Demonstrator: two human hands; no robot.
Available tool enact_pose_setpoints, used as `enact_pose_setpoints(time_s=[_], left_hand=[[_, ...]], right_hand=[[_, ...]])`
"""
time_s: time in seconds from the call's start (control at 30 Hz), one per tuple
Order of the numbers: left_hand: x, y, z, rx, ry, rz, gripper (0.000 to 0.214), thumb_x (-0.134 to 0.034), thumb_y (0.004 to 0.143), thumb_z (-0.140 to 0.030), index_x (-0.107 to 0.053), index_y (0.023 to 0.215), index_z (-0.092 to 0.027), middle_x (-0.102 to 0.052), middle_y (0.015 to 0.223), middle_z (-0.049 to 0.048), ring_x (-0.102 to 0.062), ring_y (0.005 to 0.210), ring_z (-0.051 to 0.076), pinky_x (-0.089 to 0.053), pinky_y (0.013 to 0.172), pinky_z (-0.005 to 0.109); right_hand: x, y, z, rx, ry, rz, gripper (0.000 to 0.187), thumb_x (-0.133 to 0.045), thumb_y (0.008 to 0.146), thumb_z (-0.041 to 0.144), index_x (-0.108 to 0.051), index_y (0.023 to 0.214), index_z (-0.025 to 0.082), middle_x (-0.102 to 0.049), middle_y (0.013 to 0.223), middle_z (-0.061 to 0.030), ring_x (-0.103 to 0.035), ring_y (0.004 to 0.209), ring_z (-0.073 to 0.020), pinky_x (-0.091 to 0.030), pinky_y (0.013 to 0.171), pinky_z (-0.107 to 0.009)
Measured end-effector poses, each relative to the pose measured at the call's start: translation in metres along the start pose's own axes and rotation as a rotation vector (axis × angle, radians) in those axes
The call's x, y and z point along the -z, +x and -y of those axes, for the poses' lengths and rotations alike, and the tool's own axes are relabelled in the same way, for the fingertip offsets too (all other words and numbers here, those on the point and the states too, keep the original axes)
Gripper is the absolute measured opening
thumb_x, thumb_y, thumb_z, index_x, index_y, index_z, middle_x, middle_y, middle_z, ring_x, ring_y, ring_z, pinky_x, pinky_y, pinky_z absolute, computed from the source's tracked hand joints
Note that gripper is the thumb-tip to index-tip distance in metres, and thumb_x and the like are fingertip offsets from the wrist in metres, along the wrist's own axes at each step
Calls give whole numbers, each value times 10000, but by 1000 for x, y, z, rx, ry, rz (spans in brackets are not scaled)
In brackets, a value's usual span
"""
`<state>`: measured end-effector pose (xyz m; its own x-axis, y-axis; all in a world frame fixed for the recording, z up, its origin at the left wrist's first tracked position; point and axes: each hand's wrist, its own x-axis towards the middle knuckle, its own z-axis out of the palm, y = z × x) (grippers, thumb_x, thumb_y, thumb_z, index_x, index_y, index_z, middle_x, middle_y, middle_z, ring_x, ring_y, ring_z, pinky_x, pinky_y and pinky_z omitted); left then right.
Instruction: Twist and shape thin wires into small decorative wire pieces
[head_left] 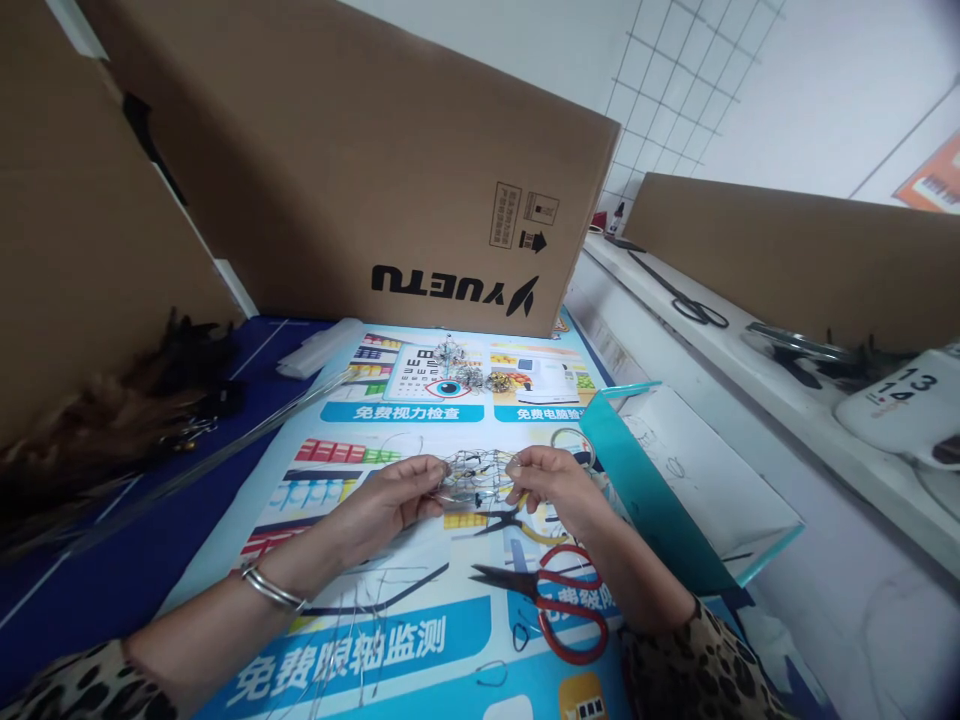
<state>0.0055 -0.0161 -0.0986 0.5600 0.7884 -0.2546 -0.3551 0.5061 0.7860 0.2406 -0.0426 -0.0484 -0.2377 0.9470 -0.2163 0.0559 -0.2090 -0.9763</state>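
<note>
My left hand [390,500] and my right hand [559,485] meet above a printed poster [420,650] on the table. Both pinch opposite ends of a small tangled wire piece [474,472] held between them. The left wrist wears a silver bangle [271,590]. Thin loose wires [375,600] lie on the poster below my hands. Red-handled scissors [559,600] rest just under my right forearm, and small pliers [510,520] lie beneath the wire piece.
A large brown carton marked YUETU [360,170] stands behind the poster. Finished wire pieces [457,370] sit near it. Dark feathers [112,410] pile at the left. A teal-edged open box [675,480] lies right; black scissors [686,300] rest on a white ledge.
</note>
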Motion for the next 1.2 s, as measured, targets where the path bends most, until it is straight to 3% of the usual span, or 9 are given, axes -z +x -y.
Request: enact_pose_setpoints(time_s=[0.3, 0.57, 0.8, 1.2], left_hand=[[1, -2, -2, -40, 125, -42, 127, -656, 765, -270, -624, 831, -167, -573, 756, 7, -528, 668, 94, -439, 606, 196], [-7, -12, -17, -92, 379, -110, 193, -643, 752, -356, -581, 788, -177, -524, 749, -8, -503, 679, 120, -428, 649, 237], [-7, -17, -31, -118, 533, -38, 210, -595, 789, -372, -545, 749, -171, -519, 707, -13, -478, 665, 125, -404, 634, 239], [3, -3, -12, -96, 554, -69, 223, -607, 768, -372, -533, 730, -165, -525, 616, -28, -489, 565, 112, -392, 583, 231]], right_hand=[[-3, 0, -5, 2, 53, -1, 235, -659, 707, 363, -571, 786, 160, -573, 621, 20, -602, 568, -117, -397, 464, -191], [-6, 7, -18, -70, 210, 119, 275, -686, 691, 343, -542, 833, 158, -598, 669, 3, -621, 586, -133, -405, 457, -191], [2, 9, -18, 3, 130, 119, 252, -648, 741, 350, -583, 870, 143, -599, 630, -3, -620, 600, -132, -428, 483, -196], [-9, 11, -23, -3, 47, 23, 284, -672, 688, 385, -566, 763, 132, -601, 538, 0, -587, 495, -120, -452, 460, -213]])
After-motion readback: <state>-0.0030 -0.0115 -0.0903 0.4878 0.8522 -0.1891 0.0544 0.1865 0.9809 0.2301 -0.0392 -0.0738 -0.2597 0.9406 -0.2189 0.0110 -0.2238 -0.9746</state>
